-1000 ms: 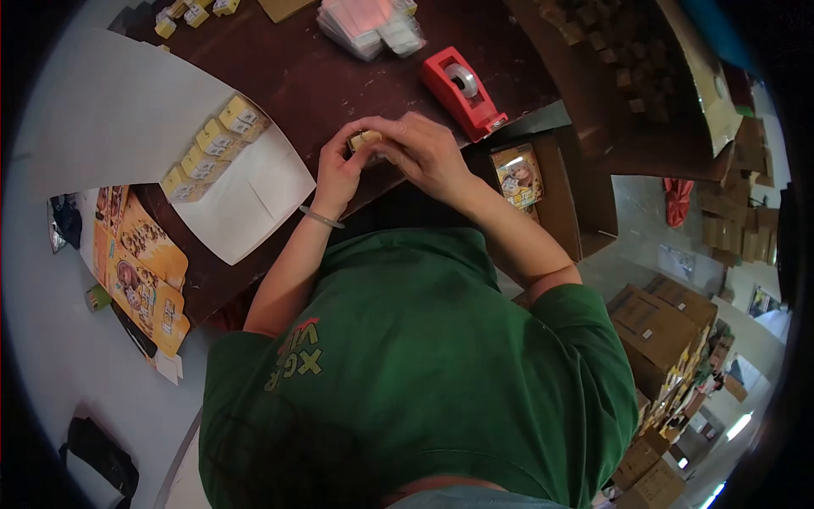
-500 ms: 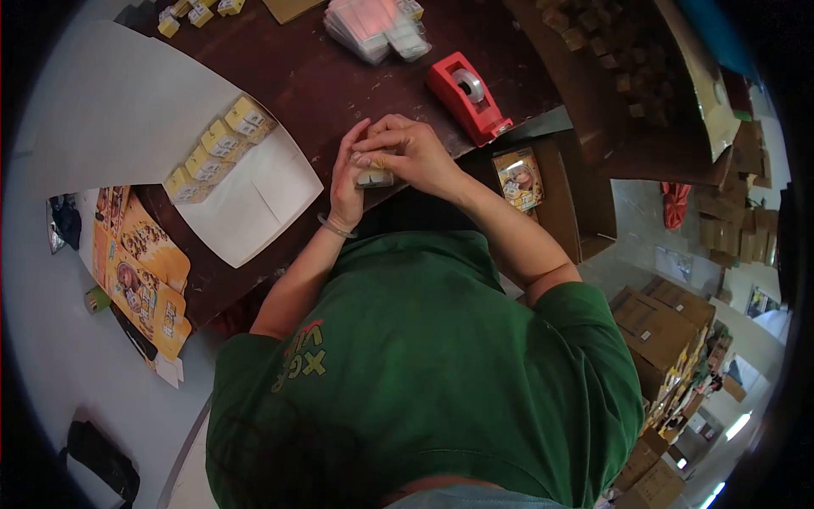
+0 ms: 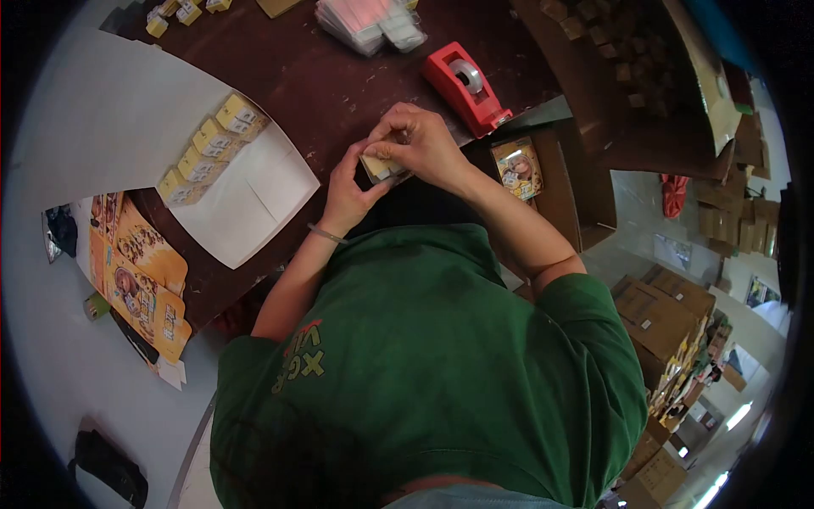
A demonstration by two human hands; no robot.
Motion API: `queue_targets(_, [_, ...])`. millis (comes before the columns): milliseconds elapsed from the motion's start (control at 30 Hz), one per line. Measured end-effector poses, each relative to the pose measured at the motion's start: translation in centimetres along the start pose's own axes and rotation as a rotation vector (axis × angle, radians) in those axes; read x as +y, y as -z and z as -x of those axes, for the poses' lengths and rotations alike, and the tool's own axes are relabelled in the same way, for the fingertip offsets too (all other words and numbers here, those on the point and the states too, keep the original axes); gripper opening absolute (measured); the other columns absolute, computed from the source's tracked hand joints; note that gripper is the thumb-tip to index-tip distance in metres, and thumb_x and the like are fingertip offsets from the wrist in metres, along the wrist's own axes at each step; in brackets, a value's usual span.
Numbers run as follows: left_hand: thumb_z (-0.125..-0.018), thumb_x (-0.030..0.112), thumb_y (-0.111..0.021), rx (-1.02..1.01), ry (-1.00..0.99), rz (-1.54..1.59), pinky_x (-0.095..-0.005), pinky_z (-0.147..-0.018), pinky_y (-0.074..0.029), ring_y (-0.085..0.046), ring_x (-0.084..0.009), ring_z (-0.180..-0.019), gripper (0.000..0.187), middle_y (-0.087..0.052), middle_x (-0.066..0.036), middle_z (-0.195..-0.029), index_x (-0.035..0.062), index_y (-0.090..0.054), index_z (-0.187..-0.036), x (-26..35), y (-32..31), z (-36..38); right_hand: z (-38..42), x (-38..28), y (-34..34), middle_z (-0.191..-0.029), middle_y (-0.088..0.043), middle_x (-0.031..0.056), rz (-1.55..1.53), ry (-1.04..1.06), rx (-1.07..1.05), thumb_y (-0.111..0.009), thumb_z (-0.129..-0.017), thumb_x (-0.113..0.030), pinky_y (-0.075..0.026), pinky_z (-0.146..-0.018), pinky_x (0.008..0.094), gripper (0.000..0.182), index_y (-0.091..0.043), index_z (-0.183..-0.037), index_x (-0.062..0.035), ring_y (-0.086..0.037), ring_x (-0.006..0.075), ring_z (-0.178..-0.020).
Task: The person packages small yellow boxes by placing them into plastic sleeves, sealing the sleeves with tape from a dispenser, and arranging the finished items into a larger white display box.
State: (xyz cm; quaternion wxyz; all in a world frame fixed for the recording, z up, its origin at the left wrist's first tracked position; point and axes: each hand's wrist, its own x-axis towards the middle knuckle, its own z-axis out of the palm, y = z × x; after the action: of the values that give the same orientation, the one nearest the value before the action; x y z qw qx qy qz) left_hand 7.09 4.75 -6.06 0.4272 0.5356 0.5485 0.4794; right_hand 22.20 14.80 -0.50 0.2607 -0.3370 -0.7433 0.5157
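At the near edge of the dark table, a small yellow-and-white box [image 3: 378, 167] sits between my two hands. My left hand [image 3: 346, 193] is closed around its left and near side. The thumb and fingers of my right hand [image 3: 426, 151] pinch at its top right, hiding part of it. To the left, a white carton [image 3: 254, 225] holds a row of similar small yellow boxes [image 3: 201, 154]. A red tape dispenser [image 3: 447, 81] stands just beyond my right hand.
A stack of clear plastic sleeves [image 3: 360, 27] lies at the back of the table [image 3: 301, 81]. Several small boxes [image 3: 188, 12] are at the far left. An open cardboard box [image 3: 564, 182] on the right holds a printed yellow package [image 3: 517, 172]. Flattened orange printed cardboard [image 3: 140, 276] hangs at the left.
My left hand has turned and its fingers now bend around the box, showing more of its yellow top. My right hand has shifted slightly right and up. The view has moved a little.
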Motion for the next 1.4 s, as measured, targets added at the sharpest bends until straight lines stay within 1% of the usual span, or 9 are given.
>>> queue_targets(100, [-0.074,0.01,-0.078,0.043,-0.04,0.034,-0.0357,-0.101,-0.045,-0.06,-0.0227,-0.117,0.061,-0.062,-0.011,-0.126,0.0058,-0.053,-0.129,0.2,-0.5,-0.6,-0.6,1.5,0.3,-0.088,-0.063,0.0084,-0.15,-0.121,0.029,-0.082,-0.075,-0.024,-0.049,-0.072,0.0356,0.028,-0.067,-0.089,-0.0043,-0.06,0.0249,-0.079])
queue_targets(300, [-0.079,0.005,-0.074,0.348,-0.053,0.153,-0.036,-0.105,-0.042,-0.055,-0.0257,-0.123,0.069,-0.055,-0.015,-0.134,0.0031,-0.045,-0.141,-0.1,-3.7,-0.7,2.9,-2.5,-2.5,-0.115,-0.057,0.0153,0.454,0.069,0.339,-0.08,-0.076,-0.034,-0.052,-0.082,0.0438,0.05,-0.06,-0.113,-0.0083,-0.06,0.0355,-0.097])
queue_targets(533, [-0.098,0.01,-0.053,0.178,-0.04,0.355,-0.0367,-0.113,-0.032,-0.043,-0.0228,-0.133,0.051,-0.044,-0.016,-0.142,-0.0004,-0.036,-0.145,2.1,-1.7,-2.3,1.3,0.7,2.8,-0.133,-0.052,0.014,0.341,0.42,-0.054,-0.071,-0.073,-0.006,-0.046,-0.097,0.0474,0.059,-0.049,-0.127,-0.0079,-0.054,0.0364,-0.118])
queue_targets(667, [-0.088,0.01,-0.071,-0.147,0.025,0.215,-0.0325,-0.102,-0.043,-0.054,-0.0212,-0.12,0.065,-0.054,-0.012,-0.131,0.005,-0.04,-0.145,2.5,-0.5,-7.0,1.3,0.1,5.3,-0.137,-0.051,0.0131,0.464,0.519,-0.023,-0.074,-0.075,-0.013,-0.042,-0.102,0.0453,0.061,-0.049,-0.131,-0.0113,-0.052,0.0354,-0.12])
queue_targets(800, [-0.083,0.014,-0.075,-0.322,0.073,0.065,-0.0291,-0.093,-0.046,-0.059,-0.0175,-0.105,0.054,-0.059,-0.008,-0.114,0.0068,-0.056,-0.133,3.4,-0.4,-8.4,4.7,1.7,12.3,-0.122,-0.061,0.0118,0.566,0.149,0.414,-0.074,-0.081,-0.031,-0.042,-0.096,0.0409,0.03,-0.07,-0.098,-0.0066,-0.054,0.032,-0.114])
queue_targets(967, [-0.08,0.013,-0.074,-0.327,-0.168,-0.04,-0.03,-0.09,-0.046,-0.059,-0.0199,-0.1,0.04,-0.059,-0.009,-0.106,0.0036,-0.064,-0.117,3.6,-5.0,-10.3,5.6,7.5,13.8,-0.102,-0.066,0.0109,0.09,-0.108,0.31,-0.069,-0.09,-0.025,-0.049,-0.084,0.0333,0.022,-0.07,-0.09,-0.0025,-0.063,0.0246,-0.094])
queue_targets(1067, [-0.08,0.015,-0.073,-0.328,-0.178,-0.002,-0.0312,-0.09,-0.046,-0.059,-0.0214,-0.099,0.04,-0.059,-0.009,-0.105,0.004,-0.064,-0.118,4.0,-6.8,-10.8,5.2,7.6,14.4,-0.115,-0.06,0.0101,-0.063,-0.131,0.202,-0.067,-0.093,-0.019,-0.054,-0.074,0.026,0.021,-0.068,-0.087,0.0013,-0.063,0.012,-0.085])
queue_targets(1267, [-0.082,0.021,-0.072,-0.517,-0.152,-0.137,-0.0319,-0.089,-0.045,-0.058,-0.0232,-0.096,0.049,-0.058,-0.01,-0.101,0.0067,-0.062,-0.127,4.3,-5.8,-12.0,4.9,7.4,14.5,-0.109,-0.064,0.0096,-0.214,-0.187,0.196,-0.072,-0.087,-0.022,-0.048,-0.078,0.0295,0.02,-0.07,-0.083,-0.002,-0.061,0.0179,-0.089])
queue_targets(1400, [-0.083,0.022,-0.071,-0.507,-0.126,-0.154,-0.0325,-0.09,-0.045,-0.058,-0.0233,-0.097,0.049,-0.058,-0.01,-0.101,0.0073,-0.062,-0.128,4.6,-5.9,-11.9,6.3,5.3,13.2,-0.104,-0.065,0.0093,0.406,0.14,0.494,-0.071,-0.09,-0.021,-0.049,-0.073,0.0291,0.021,-0.069,-0.085,-0.0012,-0.061,0.0136,-0.082])
